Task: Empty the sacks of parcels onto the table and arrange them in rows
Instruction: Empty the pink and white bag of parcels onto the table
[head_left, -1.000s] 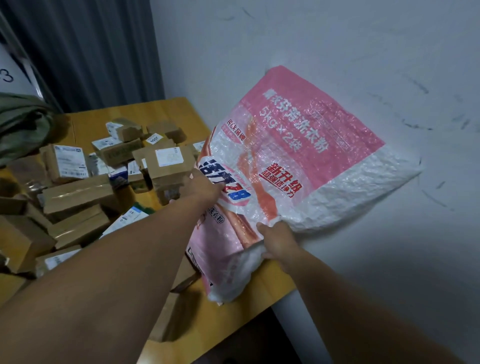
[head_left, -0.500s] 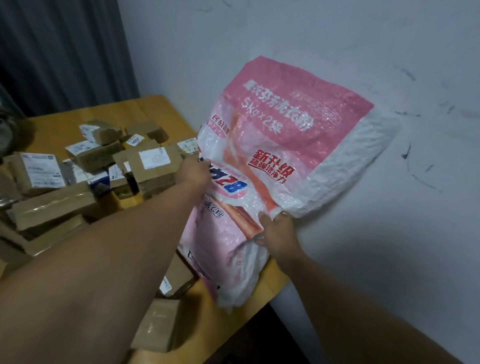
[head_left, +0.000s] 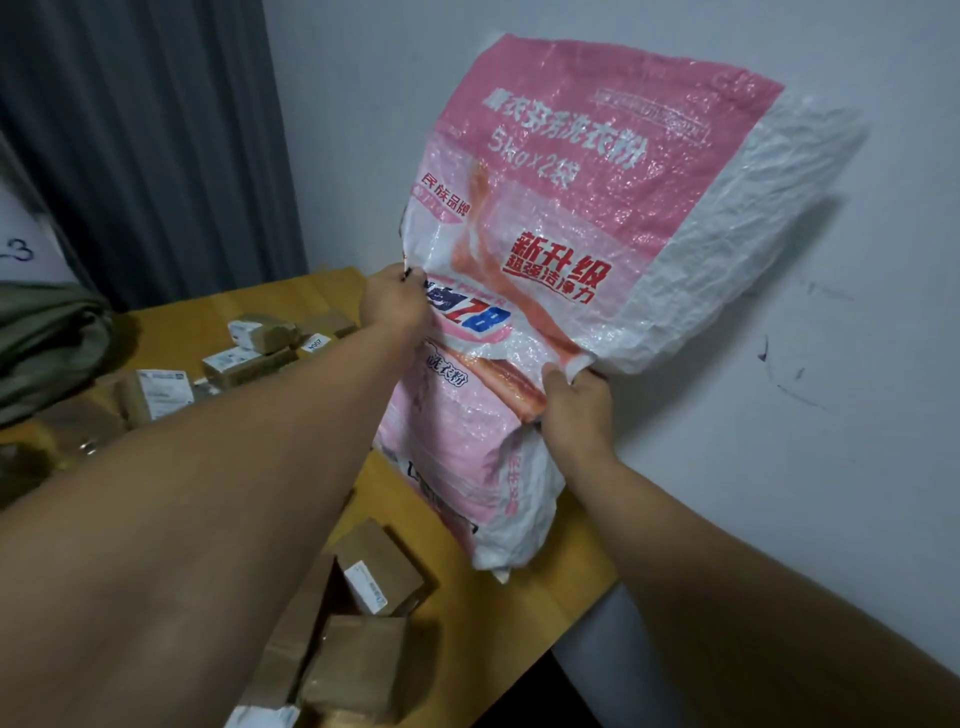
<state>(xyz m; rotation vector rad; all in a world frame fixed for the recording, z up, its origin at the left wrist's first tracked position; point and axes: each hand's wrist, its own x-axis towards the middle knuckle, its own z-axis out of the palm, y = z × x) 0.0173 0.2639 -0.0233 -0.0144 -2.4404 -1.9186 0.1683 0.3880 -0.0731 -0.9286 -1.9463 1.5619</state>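
Farthest left of the pink-and-white woven sack (head_left: 597, 218), a green cloth bundle (head_left: 47, 343) in front of a grey curtain (head_left: 156, 130). Nearer the sack, on its left, a scatter of brown cardboard parcels (head_left: 260, 335) with white labels on the wooden table (head_left: 291, 301), unsorted, some touching, not in rows; a larger labelled parcel (head_left: 156, 395) at the end of the scatter farthest from the sack. Left of the sack and below its lower end, more brown boxes (head_left: 382, 569), partly hidden under the left forearm (head_left: 208, 519), one tilted with its label showing. At the sack's left edge, the left hand (head_left: 397, 306): fingers curled tight round the woven fabric, pinching the edge about halfway up. The sack itself held up in the air, roughly upright and leaning right, upper end bulging against the white wall (head_left: 831, 467), lower end drooping over the table's near corner; contact between that end and the tabletop impossible to tell. Red and white printing across the front, a blue "28" just beside the left hand. At the sack's lower right fold, the right hand (head_left: 576, 410): fingers closed on a bunch of the white fabric, back of the hand toward the camera. Right of the sack, wall with a few dark scuff marks.
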